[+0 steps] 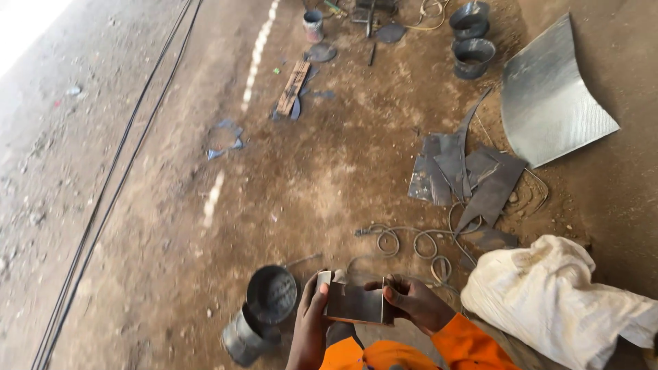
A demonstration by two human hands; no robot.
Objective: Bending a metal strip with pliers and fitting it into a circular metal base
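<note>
Both hands have their grip clamped on one small folded metal sheet (355,303): the left hand (310,322) pinches its left edge with the thumb on the face, and the right hand (417,303) closes on its right edge. The sheet is dark grey, dull and creased, held just above the orange sleeves, over the dirt floor (308,178). Just left of the left hand stands a grey metal can (241,338) with a dark round dish (271,294) tilted on it; what the can holds is hidden. A white sack (555,298) lies to the right.
</note>
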